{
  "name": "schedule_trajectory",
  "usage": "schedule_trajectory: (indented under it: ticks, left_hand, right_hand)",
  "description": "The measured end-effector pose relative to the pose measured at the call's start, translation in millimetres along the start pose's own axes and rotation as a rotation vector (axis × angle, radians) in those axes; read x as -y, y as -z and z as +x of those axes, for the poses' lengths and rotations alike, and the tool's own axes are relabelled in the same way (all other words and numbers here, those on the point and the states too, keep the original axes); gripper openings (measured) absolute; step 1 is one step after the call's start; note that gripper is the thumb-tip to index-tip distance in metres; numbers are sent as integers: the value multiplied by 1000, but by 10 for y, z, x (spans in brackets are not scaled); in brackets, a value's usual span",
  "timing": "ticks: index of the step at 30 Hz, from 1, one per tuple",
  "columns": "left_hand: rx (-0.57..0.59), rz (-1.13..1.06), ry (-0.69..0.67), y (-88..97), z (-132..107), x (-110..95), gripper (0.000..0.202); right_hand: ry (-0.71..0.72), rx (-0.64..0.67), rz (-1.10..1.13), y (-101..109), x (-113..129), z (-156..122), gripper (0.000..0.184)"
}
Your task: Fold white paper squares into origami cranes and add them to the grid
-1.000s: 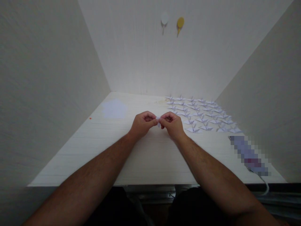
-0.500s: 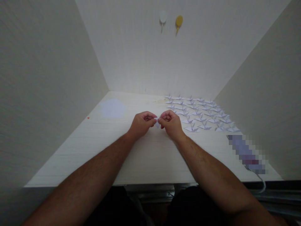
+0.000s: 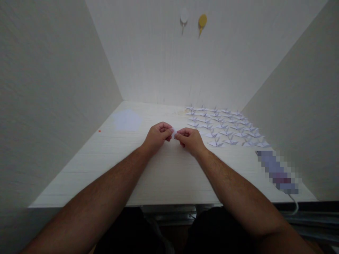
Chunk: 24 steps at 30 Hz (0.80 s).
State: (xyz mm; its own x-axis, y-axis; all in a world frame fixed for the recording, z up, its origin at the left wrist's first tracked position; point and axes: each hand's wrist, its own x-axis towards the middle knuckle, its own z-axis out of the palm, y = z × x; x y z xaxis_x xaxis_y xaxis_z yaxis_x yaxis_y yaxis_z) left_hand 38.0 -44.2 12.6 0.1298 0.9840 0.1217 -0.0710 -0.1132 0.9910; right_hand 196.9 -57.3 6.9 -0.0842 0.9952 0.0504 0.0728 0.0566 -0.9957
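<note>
Between my hands, just above the white table, is a small folded piece of white paper (image 3: 174,133). My left hand (image 3: 159,135) pinches its left side between thumb and fingers. My right hand (image 3: 189,138) is closed on its right side, with the thumb and forefinger at the lower edge. Most of the paper is hidden by the fingertips, so its exact shape cannot be made out. To the right of my right hand stand several rows of white paper cranes (image 3: 216,142).
A stack of white paper sheets (image 3: 127,120) lies at the back left of the table (image 3: 169,183). At the right is a blurred-out flat device (image 3: 277,172) with a white cable. Panels enclose the left, back and right. White and yellow hooks (image 3: 202,21) hang on the back wall.
My left hand has risen slightly and my right hand has shifted a little left and down. The folded paper has turned between the fingertips and less of it shows.
</note>
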Motion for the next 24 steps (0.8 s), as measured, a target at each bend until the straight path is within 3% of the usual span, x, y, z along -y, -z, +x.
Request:
schedule_trajectory:
  ticks: [11, 15, 19, 24]
  left_hand:
    - [-28, 136, -7, -36, -18, -44, 17]
    - [41, 254, -11, 5, -26, -115, 21]
    - [47, 285, -6, 32, -30, -144, 21]
    - [30, 169, 2, 25, -19, -79, 20]
  right_hand:
    - [51, -30, -224, 15, 65, -32, 17]
    - [88, -48, -333, 26, 81, -41, 17]
    - [105, -37, -293, 24, 30, -25, 19]
    - [109, -12, -249, 23, -31, 1, 28]
